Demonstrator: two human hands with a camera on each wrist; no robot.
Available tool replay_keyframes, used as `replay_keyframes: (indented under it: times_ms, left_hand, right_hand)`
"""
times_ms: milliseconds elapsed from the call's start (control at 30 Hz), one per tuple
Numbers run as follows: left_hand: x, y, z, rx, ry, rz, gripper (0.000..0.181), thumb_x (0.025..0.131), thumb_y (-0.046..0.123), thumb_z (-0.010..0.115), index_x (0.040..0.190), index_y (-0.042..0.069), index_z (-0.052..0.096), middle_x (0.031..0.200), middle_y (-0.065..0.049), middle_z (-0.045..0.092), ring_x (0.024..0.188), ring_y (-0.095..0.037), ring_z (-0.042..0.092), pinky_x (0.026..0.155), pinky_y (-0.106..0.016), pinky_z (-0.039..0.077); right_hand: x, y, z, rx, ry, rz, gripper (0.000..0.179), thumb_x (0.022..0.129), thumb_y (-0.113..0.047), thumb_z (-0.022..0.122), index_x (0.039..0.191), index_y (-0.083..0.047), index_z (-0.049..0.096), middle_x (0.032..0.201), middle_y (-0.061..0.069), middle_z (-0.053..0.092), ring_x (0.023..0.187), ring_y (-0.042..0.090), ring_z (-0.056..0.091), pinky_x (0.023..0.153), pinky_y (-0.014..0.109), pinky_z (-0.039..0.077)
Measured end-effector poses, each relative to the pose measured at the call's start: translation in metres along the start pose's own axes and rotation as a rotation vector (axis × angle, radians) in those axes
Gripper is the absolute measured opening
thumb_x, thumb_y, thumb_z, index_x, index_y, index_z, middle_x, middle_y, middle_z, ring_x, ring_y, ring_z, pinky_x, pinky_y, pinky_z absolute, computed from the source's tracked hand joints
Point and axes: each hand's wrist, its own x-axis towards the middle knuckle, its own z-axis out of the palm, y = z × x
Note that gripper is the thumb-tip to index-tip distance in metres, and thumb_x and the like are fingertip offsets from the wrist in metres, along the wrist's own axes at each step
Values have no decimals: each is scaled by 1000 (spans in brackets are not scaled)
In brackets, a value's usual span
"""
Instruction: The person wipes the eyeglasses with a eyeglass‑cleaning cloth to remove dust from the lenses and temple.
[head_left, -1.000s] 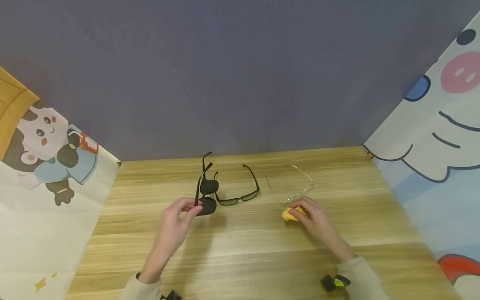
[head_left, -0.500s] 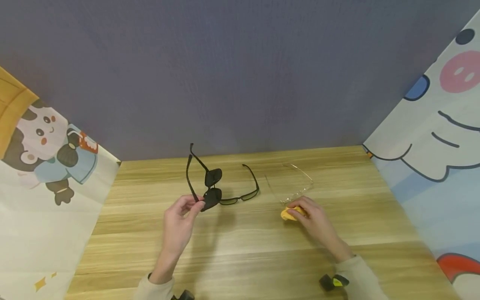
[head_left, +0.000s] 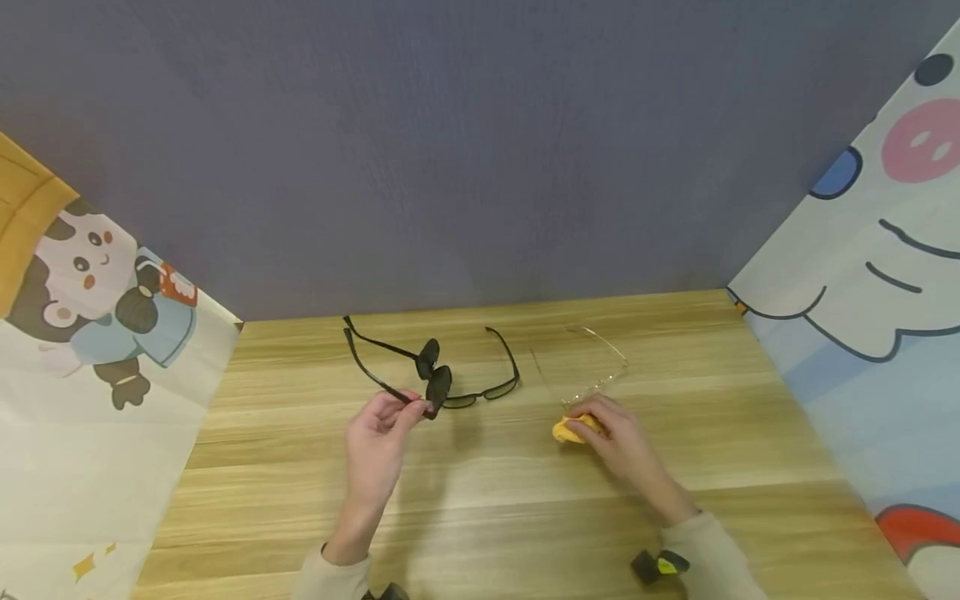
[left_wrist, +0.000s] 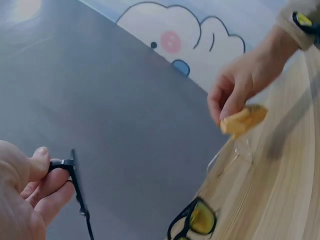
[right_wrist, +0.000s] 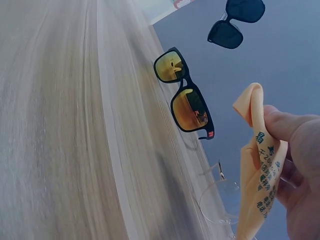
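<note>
My left hand [head_left: 377, 446] pinches black sunglasses [head_left: 438, 385] near one hinge, between thumb and fingers. Their temples spread open and point left, and the dark lenses face right. My right hand [head_left: 622, 442] pinches a crumpled yellow cloth [head_left: 576, 430]; dark printed characters show on the cloth [right_wrist: 262, 170] in the right wrist view. Behind the held pair, black-framed glasses [head_left: 497, 390] rest on the table with temples unfolded; in the right wrist view their lenses [right_wrist: 190, 107] reflect yellow and orange. Thin wire-framed clear glasses [head_left: 600, 386] lie just beyond my right hand.
The wood-grain table [head_left: 510, 517] meets a grey upright panel [head_left: 480, 167] at the back. Cartoon-printed panels stand on the left [head_left: 97, 292] and right [head_left: 862, 275]. A small black device [head_left: 651, 567] is on my right wrist.
My left hand has moved right and turned the sunglasses, so their temples swing from pointing away to pointing left. My right hand has shifted slightly left with the cloth.
</note>
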Motion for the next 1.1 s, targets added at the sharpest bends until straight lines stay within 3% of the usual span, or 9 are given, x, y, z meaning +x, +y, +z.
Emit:
replay_keyframes:
  times_ms: [133, 233, 367, 500, 567, 800, 967, 1100]
  left_hand:
    - [-1, 1, 7, -147, 12, -40, 11, 94, -13, 63, 99, -20, 58, 91, -9, 77, 86, -15, 76, 84, -34, 64]
    - [0, 3, 12, -193, 37, -85, 11, 96, -11, 62, 101, -20, 57, 92, -9, 77, 86, -14, 76, 84, -33, 64]
    - [0, 4, 17, -256, 49, -126, 2, 97, -9, 61, 99, -9, 62, 92, -5, 77, 84, -13, 76, 83, -32, 64]
    - [-1, 3, 21, -355, 42, -155, 15, 99, -8, 59, 96, 5, 66, 92, -5, 77, 83, -12, 75, 85, -32, 64]
    - [-1, 2, 22, -402, 36, -175, 18, 100, -7, 57, 96, 8, 67, 92, -4, 77, 84, -12, 75, 86, -31, 63]
    - [-2, 3, 27, -552, 35, -261, 18, 104, -3, 53, 98, 11, 64, 91, 0, 74, 82, -8, 73, 89, -27, 62]
    - [-3, 3, 32, -664, 29, -308, 14, 105, 2, 54, 99, 10, 63, 92, 0, 72, 84, -8, 72, 92, -27, 61]
    - [-4, 4, 36, -703, 24, -321, 13, 106, 5, 54, 98, 10, 63, 93, 1, 71, 86, -8, 72, 94, -26, 60]
  right_hand:
    - [1, -2, 4, 21, 17, 3, 22, 83, 0, 83, 98, -14, 74, 102, -5, 74, 93, 17, 70, 85, 19, 58]
    - [2, -4, 8, 52, 49, -5, 24, 82, 3, 83, 97, -13, 74, 100, -4, 74, 90, 16, 69, 84, 14, 55]
    - [2, -7, 14, 85, 90, 8, 25, 82, 5, 82, 98, -13, 74, 98, -5, 74, 89, 15, 68, 89, 8, 50]
    - [1, -8, 18, 98, 125, 12, 25, 82, 6, 82, 99, -12, 74, 97, -4, 73, 88, 14, 68, 87, 9, 51]
    - [1, -8, 20, 115, 136, 12, 25, 82, 6, 82, 98, -11, 74, 96, -3, 73, 86, 13, 66, 78, 9, 51]
    - [7, -14, 26, 176, 228, 9, 23, 82, 8, 81, 97, -9, 75, 95, 3, 75, 87, 13, 67, 79, 11, 54]
    - [15, -22, 34, 203, 328, -25, 25, 78, 12, 82, 95, -5, 76, 91, 9, 75, 75, 12, 59, 64, 10, 45]
    - [19, -28, 39, 223, 346, -47, 27, 77, 14, 82, 96, -4, 75, 89, 10, 74, 69, 11, 55, 59, 11, 43]
